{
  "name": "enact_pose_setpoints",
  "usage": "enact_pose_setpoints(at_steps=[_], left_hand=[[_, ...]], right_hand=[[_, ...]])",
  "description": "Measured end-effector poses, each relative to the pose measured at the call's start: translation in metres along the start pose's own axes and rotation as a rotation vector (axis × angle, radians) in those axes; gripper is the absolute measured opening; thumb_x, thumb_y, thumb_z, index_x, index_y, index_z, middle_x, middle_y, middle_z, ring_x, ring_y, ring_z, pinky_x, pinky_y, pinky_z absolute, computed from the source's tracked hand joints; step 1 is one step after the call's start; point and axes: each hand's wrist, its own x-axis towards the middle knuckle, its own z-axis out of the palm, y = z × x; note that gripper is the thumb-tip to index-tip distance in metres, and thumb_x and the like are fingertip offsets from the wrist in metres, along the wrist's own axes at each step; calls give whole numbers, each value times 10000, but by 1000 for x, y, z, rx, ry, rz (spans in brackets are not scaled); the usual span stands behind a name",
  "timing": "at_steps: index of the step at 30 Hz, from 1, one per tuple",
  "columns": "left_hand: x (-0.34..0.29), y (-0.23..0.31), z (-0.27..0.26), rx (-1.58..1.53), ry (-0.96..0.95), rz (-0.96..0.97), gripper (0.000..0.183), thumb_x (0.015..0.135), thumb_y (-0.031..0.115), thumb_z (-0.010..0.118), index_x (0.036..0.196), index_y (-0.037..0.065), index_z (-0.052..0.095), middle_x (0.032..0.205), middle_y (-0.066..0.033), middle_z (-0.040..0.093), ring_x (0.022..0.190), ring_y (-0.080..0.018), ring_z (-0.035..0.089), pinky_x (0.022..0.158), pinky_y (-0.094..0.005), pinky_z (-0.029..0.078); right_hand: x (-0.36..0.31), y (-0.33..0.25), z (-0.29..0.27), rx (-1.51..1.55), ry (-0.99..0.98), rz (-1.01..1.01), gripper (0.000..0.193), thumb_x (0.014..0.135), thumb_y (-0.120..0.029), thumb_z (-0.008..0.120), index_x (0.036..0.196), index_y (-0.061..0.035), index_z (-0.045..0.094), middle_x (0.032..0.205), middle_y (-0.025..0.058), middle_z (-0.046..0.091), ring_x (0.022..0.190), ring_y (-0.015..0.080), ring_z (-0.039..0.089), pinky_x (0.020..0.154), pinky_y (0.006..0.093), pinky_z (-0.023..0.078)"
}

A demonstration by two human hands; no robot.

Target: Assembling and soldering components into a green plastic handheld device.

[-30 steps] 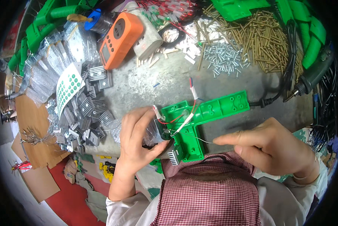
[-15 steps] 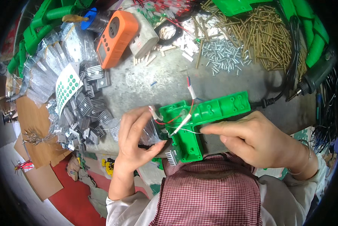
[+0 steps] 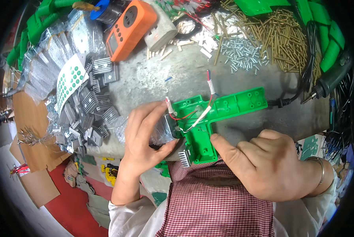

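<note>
Both hands work at a green plastic housing (image 3: pixel 220 114), an L-shaped shell lying open side up on the grey bench top (image 3: pixel 153 79). The left hand (image 3: pixel 145 138) is closed around a silvery wrapped part (image 3: pixel 163 132) at the housing's left edge, thumb below and fingers above. The right hand (image 3: pixel 263 162) grips nothing; its fingers are loosely curled and its thumb presses the right edge of the housing's short leg. Half a second ago that hand lay over the middle of the housing with a finger stretched along it; now it has drawn back toward the body, baring more of the long arm.

Red and white wires (image 3: pixel 192 114) run from the wrapped part across the shell. A finned heat sink (image 3: pixel 184 157) peeks out under the housing's near end, mostly covered. What the wrapped part is cannot be told.

Left of the left hand lies a heap of finned heat sinks (image 3: pixel 92 102) and a white sheet with green dots (image 3: pixel 70 81). Beyond it sits an orange meter (image 3: pixel 131 27). Beyond the right hand lie silver screws (image 3: pixel 244 53) and brass screws (image 3: pixel 283 35), and to its far right a dark power tool (image 3: pixel 335 77) with a black cable (image 3: pixel 291 100). A red checked garment (image 3: pixel 220 201) fills the space between the forearms.
</note>
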Motion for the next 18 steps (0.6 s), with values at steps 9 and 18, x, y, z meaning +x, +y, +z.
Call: enact_pose_setpoints(at_steps=[9, 18], left_hand=[[-3, -2, 1, -20, -4, 11, 760, 571, 108, 821, 1278, 1, 562, 1210, -175, 604, 1064, -370, 582, 917, -448, 461], [-3, -3, 2, -20, -8, 10, 758, 567, 96, 816, 1276, 1, 564, 1208, -179, 603, 1070, -368, 585, 919, -440, 462]], right_hand=[[6, 18, 19, 334, -23, 154, 401, 849, 29, 586, 1249, 41, 603, 844, 144, 676, 690, 297, 658, 632, 358, 514], [11, 18, 17, 702, -67, 310, 308, 904, -13, 576, 1200, 67, 592, 783, 184, 653, 673, 319, 656, 608, 381, 510]])
